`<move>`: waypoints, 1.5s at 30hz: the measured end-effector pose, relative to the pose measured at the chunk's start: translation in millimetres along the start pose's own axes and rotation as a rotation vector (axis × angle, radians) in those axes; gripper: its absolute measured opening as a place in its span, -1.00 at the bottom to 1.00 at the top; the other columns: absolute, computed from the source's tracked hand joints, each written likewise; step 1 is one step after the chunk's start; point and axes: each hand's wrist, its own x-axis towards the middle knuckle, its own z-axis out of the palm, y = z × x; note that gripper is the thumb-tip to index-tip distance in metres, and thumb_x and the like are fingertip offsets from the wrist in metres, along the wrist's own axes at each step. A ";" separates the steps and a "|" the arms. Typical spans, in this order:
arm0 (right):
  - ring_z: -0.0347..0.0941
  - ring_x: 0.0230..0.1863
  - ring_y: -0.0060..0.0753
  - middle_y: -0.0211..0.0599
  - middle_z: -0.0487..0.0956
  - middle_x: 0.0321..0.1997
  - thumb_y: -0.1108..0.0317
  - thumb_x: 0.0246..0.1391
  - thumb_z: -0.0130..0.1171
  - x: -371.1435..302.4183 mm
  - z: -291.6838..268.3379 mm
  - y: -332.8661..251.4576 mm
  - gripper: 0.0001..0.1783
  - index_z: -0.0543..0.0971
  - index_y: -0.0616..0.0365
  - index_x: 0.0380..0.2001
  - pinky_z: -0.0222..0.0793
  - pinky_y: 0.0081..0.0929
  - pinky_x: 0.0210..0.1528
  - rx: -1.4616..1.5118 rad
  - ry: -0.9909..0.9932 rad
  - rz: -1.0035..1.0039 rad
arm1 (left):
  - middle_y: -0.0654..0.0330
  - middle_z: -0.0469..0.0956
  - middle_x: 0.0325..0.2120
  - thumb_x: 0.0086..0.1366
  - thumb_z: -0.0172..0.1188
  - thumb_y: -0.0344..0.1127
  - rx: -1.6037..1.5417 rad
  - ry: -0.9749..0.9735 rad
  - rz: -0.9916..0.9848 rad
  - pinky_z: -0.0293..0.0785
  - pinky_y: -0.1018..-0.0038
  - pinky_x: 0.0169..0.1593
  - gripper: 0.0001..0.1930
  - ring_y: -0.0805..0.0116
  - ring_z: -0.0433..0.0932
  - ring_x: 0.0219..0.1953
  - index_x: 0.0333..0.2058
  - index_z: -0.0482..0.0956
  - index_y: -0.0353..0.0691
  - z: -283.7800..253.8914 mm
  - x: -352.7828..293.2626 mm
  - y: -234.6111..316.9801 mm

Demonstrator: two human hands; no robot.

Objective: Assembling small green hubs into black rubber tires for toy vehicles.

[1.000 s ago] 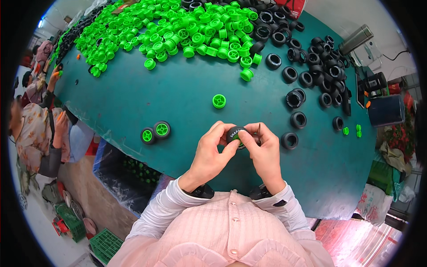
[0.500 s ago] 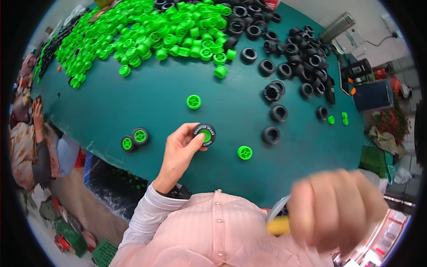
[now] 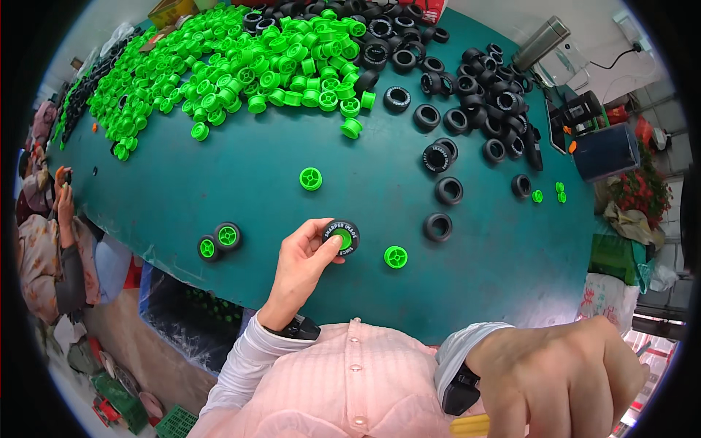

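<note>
My left hand pinches a toy wheel, a black tyre with a green hub in it, thumb across the hub. At the lower right my right hand is raised close to the camera, its fingers curled round a yellow-handled tool whose working end I cannot make out. A loose green hub lies right of the held wheel, and another green hub lies beyond it. Two wheels with tyres and green hubs rest together on the left.
A large heap of green hubs covers the far left of the green table. Black tyres are piled and scattered at far right, near a metal flask. A dark crate stands below the left edge; another person's hand shows far left.
My right hand has moved down and slightly right with the yellow-handled tool. The left hand keeps its hold on the wheel. The whole view has shifted slightly.
</note>
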 end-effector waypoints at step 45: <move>0.19 -0.62 -0.74 -0.48 0.47 -0.58 0.33 0.06 0.42 -111.8 -144.4 72.5 -0.76 0.58 0.26 -0.40 0.09 -0.56 -0.57 -1.499 1.056 0.607 | 0.27 0.63 -0.20 0.43 0.20 -0.27 -0.386 -0.196 -0.180 0.51 0.46 -0.14 -0.75 0.46 0.58 -0.18 -0.03 0.59 -0.28 -17.9 9.0 -20.3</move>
